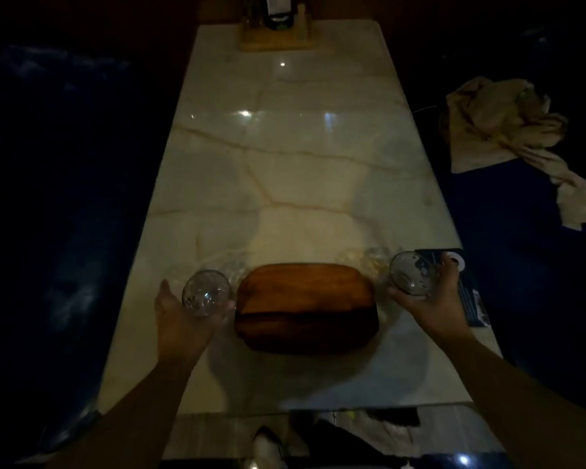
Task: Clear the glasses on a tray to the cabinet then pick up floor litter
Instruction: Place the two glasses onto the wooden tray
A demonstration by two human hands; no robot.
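Observation:
A brown wooden tray [305,308] lies on the marble table [285,164] near its front edge, with nothing on it. My left hand [180,319] holds a clear glass [205,292] just left of the tray. My right hand [430,299] grips a second clear glass [411,272] to the right of the tray, above the table's right edge. Both glasses look empty. The room is very dim.
A wooden holder [274,38] with a dark bottle [278,11] stands at the table's far end. Dark blue seats flank the table; a crumpled beige cloth [508,130] lies on the right one. A dark booklet [467,286] sits at the right edge. A shoe [268,448] shows below.

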